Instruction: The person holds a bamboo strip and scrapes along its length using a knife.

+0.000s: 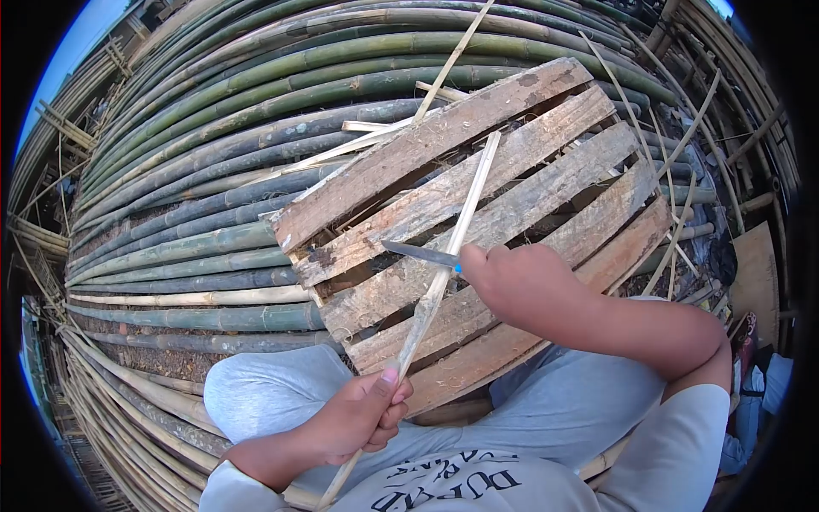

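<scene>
My left hand (368, 416) is closed round the lower part of a pale bamboo strip (471, 205). The strip slants up and away over a wooden slatted pallet (529, 200) in front of my lap. My right hand (522, 280) is shut on a knife whose handle is mostly hidden, with a bit of blue showing at its base. The knife blade (420, 253) points left and lies across the strip near its middle. Both ends of the strip extend past my hands.
Long green bamboo poles (341, 83) lie side by side beyond and left of the pallet. Thin split strips (452, 64) rest across them, and more lean at the right. A brown board (756, 277) stands at the far right. My crossed legs (281, 384) are under the pallet's near edge.
</scene>
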A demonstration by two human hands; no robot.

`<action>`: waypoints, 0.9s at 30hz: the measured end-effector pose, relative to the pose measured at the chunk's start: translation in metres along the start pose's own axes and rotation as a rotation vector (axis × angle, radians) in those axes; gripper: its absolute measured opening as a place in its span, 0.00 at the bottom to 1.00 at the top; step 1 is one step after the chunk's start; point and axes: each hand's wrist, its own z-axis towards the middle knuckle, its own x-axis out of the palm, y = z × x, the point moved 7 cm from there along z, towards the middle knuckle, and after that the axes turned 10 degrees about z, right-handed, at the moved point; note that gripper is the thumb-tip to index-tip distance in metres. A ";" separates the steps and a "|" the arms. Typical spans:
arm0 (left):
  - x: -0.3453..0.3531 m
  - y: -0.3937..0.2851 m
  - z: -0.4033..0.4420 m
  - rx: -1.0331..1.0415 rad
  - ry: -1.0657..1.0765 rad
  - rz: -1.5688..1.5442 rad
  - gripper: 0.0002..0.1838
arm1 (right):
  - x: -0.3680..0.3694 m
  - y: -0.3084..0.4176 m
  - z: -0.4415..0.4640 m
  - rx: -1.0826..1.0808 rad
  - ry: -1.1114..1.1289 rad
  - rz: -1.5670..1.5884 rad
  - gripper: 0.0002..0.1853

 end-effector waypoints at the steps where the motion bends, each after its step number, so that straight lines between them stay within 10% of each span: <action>1: -0.001 0.000 0.001 0.013 -0.025 0.029 0.22 | 0.000 0.006 -0.001 -0.030 0.011 -0.029 0.06; 27: -0.010 -0.025 0.041 0.307 -0.004 0.130 0.29 | 0.018 -0.002 -0.009 0.094 0.069 0.000 0.06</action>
